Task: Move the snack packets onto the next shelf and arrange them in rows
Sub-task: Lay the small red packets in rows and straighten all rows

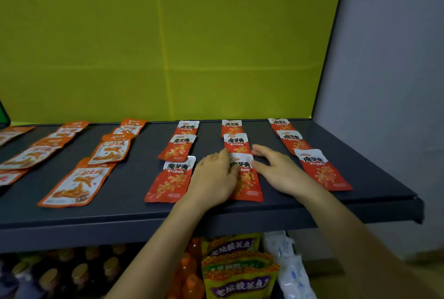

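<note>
Dark shelf point(134, 205) bore rows of snack packets point(322, 169) — one red packet point(248, 182) lay between the flat-fingered left hand point(213, 178) and right hand point(276, 170), each touching its edge.

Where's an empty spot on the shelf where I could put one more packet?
The widest bare strip of shelf runs between the orange packets and the red packets. The front edge is bare too. Crowded: far left, where orange packets overlap, and the middle red column, where the left hand and right hand rest.
</note>
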### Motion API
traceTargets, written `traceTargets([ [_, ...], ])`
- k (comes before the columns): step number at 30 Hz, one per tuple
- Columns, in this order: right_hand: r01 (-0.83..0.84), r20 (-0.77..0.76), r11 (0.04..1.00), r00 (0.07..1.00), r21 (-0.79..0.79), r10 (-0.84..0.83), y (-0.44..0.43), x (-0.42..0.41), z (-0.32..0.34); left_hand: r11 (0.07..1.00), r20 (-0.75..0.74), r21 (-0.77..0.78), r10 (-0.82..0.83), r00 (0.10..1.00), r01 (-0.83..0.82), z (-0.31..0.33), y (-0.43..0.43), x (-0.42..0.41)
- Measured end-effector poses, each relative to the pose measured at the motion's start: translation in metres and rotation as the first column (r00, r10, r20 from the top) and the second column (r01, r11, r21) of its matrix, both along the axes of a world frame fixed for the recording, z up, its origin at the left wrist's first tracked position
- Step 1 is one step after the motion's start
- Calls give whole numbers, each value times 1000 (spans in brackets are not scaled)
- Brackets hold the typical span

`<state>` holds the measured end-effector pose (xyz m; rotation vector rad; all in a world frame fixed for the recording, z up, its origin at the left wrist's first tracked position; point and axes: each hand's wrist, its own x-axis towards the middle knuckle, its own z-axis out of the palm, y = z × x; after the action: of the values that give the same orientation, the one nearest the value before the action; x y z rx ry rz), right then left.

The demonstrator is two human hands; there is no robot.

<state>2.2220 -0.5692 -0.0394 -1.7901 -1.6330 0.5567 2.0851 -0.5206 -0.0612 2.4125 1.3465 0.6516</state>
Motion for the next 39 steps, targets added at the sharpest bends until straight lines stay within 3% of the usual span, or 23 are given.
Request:
traceTargets([
  [12, 6, 170, 1000, 985, 10, -8, 8, 2, -8, 991, -90, 127, 59, 994, -47, -3, -8, 6],
  [19, -2, 145, 982, 989, 187, -26, -2, -11, 1, 961, 98, 245, 106, 989, -127, 18, -21, -28],
  [27, -205, 80, 972, 977, 118, 196, 7, -91, 12, 948, 122, 65, 303, 945, -312, 13, 24, -110],
  [34, -9, 260, 1000, 966, -1, 9, 21, -125, 3, 983, 84, -41, 184, 979, -181, 8, 29, -122],
  [39, 66, 174, 996, 982, 55, -75, 21, -132, -7, 995, 27, 32, 92, 995, -93, 5, 29, -122],
])
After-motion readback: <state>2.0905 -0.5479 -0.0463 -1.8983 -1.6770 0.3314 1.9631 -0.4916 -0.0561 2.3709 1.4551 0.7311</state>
